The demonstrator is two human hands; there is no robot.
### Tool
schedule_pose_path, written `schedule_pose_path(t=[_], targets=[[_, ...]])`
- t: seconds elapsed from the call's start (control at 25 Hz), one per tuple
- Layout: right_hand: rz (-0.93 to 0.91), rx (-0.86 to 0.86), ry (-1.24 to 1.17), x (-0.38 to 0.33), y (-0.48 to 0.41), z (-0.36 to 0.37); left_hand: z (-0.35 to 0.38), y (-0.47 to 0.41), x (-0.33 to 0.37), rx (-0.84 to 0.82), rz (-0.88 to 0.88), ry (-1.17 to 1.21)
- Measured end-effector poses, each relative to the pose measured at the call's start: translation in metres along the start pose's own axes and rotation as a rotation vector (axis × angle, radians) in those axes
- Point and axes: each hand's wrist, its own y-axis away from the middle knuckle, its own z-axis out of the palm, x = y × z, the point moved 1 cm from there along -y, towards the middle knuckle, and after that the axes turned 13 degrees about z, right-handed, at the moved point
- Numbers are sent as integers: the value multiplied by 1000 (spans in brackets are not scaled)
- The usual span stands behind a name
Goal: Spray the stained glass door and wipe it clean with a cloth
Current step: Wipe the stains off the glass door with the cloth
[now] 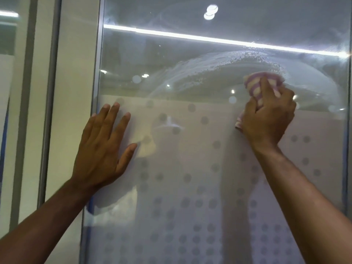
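Note:
The glass door (200,40) fills most of the view, clear in its upper part and frosted with grey dots lower down. Wet arcs of smeared spray and fine droplets (238,61) curve across the clear glass. My right hand (266,117) presses a bunched pink-and-cream striped cloth (259,84) against the glass at the upper right, just under the droplets. My left hand (102,147) lies flat on the frosted glass near the door's left edge, fingers spread, holding nothing. No spray bottle is in view.
A metal door frame (97,73) runs down the left edge of the pane, with a pale wall panel (74,92) and another frame strip (49,92) further left. A bright ceiling light strip reflects across the upper glass. The door's right edge (348,130) lies at the frame's border.

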Motion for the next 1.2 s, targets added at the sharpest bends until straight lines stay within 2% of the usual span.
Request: schedule_pose_path(t=[0.08,0.24,0.4,0.48,0.56,0.68,0.76,0.84,0.92,1.0,1.2], targets=[[-124,-22,1,-28,24,11,2,1,0,11,-4,11],[-517,-141,-57,-68,110,17,1,1,0,36,1,47],[-787,-288,-142,-56,208,-2,-1,5,0,57,21,110],[-887,-350,-122,-43,223,-10,-2,6,-2,65,35,140],[-974,-312,-94,-41,207,-8,-3,7,-3,79,40,156],[-909,-116,-6,-56,147,5,-4,8,-3,81,40,156],[-699,-10,88,-71,93,15,-4,7,-2,74,38,152],[-445,11,128,-82,52,20,-3,7,-2,64,41,148],[-329,-4,104,-93,40,28,-2,7,-3,71,42,152],[-392,-43,60,-104,57,34,-1,7,-3,90,42,171],[-746,-191,-68,-106,148,26,0,8,-4,185,36,342]])
